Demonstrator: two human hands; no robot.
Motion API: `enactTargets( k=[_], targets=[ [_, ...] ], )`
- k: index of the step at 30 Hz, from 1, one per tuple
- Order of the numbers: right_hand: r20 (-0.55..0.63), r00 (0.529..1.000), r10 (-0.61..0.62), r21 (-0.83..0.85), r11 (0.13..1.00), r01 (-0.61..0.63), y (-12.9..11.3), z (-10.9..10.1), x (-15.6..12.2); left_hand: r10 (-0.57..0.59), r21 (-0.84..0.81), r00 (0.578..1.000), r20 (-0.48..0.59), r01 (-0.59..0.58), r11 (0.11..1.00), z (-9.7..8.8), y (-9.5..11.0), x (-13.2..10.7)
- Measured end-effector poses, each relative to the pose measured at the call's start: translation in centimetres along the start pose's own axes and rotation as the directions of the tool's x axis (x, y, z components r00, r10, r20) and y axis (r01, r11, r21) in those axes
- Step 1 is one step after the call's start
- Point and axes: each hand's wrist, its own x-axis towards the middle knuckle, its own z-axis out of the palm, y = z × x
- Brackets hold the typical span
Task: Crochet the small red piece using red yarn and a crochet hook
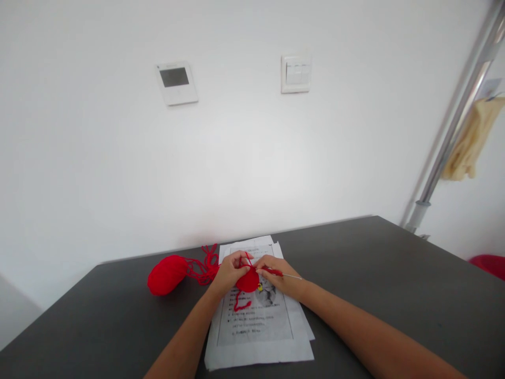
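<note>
My left hand [232, 271] pinches the edge of a round red crochet piece [248, 280], with a strand of red yarn rising over its forefinger. Closed around a crochet hook [276, 272] with a red handle, my right hand [272, 268] meets the piece at its upper right edge. The hook's metal end sticks out to the right; its other tip is hidden at the work. A small yellow stitch marker [260, 287] hangs at the piece's lower right edge. Below dangles a red yarn tail [239, 304], over the printed sheets [256, 352].
A red yarn ball [168, 275] lies on the dark table [98, 326] to the left, with loose strands [203, 268] running toward my left hand. Behind stands a white wall with a control panel [177, 84] and a switch [295, 75]. A metal pole [453, 137] rises at right.
</note>
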Motion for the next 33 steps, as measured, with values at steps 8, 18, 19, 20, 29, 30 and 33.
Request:
enactTargets(
  k=[8,18,19,20,29,30,33],
  targets=[
    [-0.083,0.993,-0.080,-0.063,0.995,0.075,0.4,0.3,0.2,0.091,0.083,0.994,0.054,-0.095,0.992,0.7,0.2,0.1],
    [0.001,0.985,-0.172,-0.119,0.978,0.170,0.7,-0.4,0.0,-0.034,-0.169,0.999,-0.005,0.033,0.985,0.6,0.6,0.0],
    [0.013,0.983,-0.183,-0.139,0.973,0.183,0.7,-0.5,0.0,-0.048,-0.190,0.999,-0.006,0.046,0.981,0.6,0.6,0.0],
    [0.023,0.979,-0.201,-0.161,0.966,0.202,0.6,-0.6,0.0,-0.060,-0.214,0.998,-0.004,0.058,0.975,0.6,0.5,0.0],
    [0.064,0.950,-0.306,-0.423,0.854,0.304,0.5,-0.4,0.2,-0.171,-0.480,0.985,-0.019,0.141,0.866,1.5,-0.2,0.1],
    [0.062,0.952,-0.300,-0.443,0.847,0.296,0.5,-0.3,0.2,-0.173,-0.492,0.984,-0.036,0.133,0.860,1.8,-0.2,0.1],
    [0.033,0.960,-0.278,-0.475,0.841,0.260,0.2,0.0,0.2,-0.165,-0.477,0.982,-0.093,0.102,0.873,2.2,-0.4,0.3]
  ],
)
